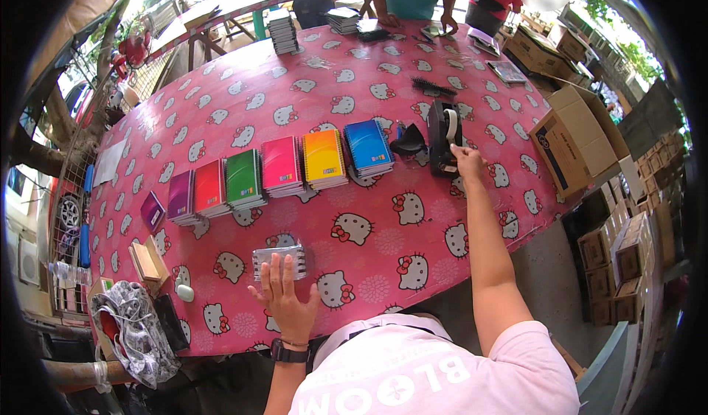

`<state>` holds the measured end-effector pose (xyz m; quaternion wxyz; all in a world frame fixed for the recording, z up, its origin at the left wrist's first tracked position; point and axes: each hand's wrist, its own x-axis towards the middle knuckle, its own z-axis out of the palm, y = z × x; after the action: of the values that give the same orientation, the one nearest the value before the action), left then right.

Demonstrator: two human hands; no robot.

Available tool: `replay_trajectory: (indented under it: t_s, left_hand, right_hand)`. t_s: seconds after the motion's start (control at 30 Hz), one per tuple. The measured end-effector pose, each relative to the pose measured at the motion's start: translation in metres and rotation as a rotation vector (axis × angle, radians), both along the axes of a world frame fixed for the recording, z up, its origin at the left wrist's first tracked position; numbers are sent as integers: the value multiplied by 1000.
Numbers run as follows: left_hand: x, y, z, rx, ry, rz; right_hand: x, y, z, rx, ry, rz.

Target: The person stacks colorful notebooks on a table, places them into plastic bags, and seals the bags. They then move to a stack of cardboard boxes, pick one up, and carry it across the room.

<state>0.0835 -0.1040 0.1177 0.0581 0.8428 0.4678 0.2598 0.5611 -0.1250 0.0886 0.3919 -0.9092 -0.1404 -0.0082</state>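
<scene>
My left hand (286, 297) lies over a small bundle of spiral notebooks in clear plastic wrap (258, 256), its fingers stretched out and pressing on the near side. My right arm reaches out to a black tape dispenser (445, 166) on the right. There my right hand (470, 163) is closed, its fingertips pinching at the tape just by the roll (452, 124). Stacks of spiral notebooks stand in a slanting row: purple (181, 196), red (209, 186), green (243, 177), pink (281, 163), yellow (323, 155) and blue (369, 146).
A black hairbrush (434, 86) lies beyond the dispenser. A lone purple notebook (153, 211), a wooden holder (150, 259), a pale green case (185, 293) and a patterned cloth bag (136, 334) are at left. An open cardboard box (571, 146) stands right. Other people stand across the table (383, 245).
</scene>
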Motion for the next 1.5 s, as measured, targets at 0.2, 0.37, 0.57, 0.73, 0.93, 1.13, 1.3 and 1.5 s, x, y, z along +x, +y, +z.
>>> replay_trajectory:
  t_s: [0.2,0.37,0.57,0.73,0.93,1.13,1.3,1.5]
  left_hand:
    - [3,-1,3,3,21,30]
    - [1,-4,6,12,39,45]
    - [4,-1,4,-68,-35,38]
    - [-2,-3,15,-98,6,80]
    - [-12,-5,18,-131,12,73]
    - [-11,1,15,-138,-54,64]
    - [-15,2,25,-41,110,73]
    - [1,57,40,-90,358,-236]
  right_hand:
    - [-37,-29,-11,448,-220,152]
    - [-53,-32,-49,975,936,87]
    - [-158,56,37,420,1111,1136]
    - [-279,111,124,-179,347,1994]
    - [-338,141,134,-840,-287,1891]
    - [-295,149,18,-495,857,1814]
    - [-271,125,-14,-346,443,1529]
    - [-243,73,-5,175,433,1083]
